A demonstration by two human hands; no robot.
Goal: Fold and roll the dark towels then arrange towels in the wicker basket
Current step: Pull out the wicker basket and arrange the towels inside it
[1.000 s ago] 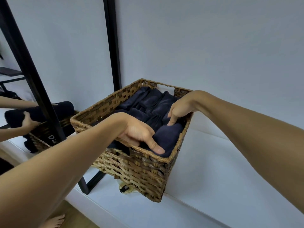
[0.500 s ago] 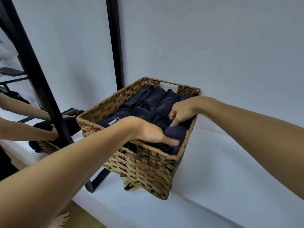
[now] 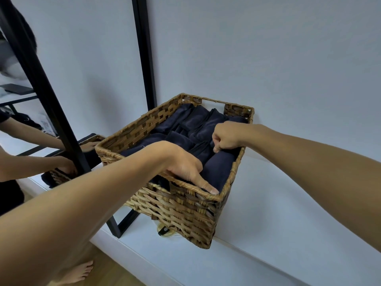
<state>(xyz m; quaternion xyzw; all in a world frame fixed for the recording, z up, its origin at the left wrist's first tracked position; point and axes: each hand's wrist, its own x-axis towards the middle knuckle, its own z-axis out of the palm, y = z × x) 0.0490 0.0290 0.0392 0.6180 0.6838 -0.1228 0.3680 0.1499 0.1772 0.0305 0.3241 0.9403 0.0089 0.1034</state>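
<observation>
Wicker basket (image 3: 181, 209) packed edge to edge; dark towel (image 3: 218, 170) pinched by right hand (image 3: 226, 137); left hand (image 3: 183, 166) fingers hidden inside near rim, grip unclear.

The wicker basket (image 3: 181, 211) is woven of rough brown cane strips in lighter and darker tones, with a faint dry sheen along the rim. The dark towels (image 3: 216, 172) inside are soft navy cloth, matt, with a fine nap. The bench (image 3: 268, 234) is smooth, white and matt, like the painted wall (image 3: 268, 58). The mirror frame (image 3: 146, 58) is black, smooth and matt; its glass (image 3: 24, 124) reflects clearly. The floor (image 3: 119, 275) is pale wood.
</observation>
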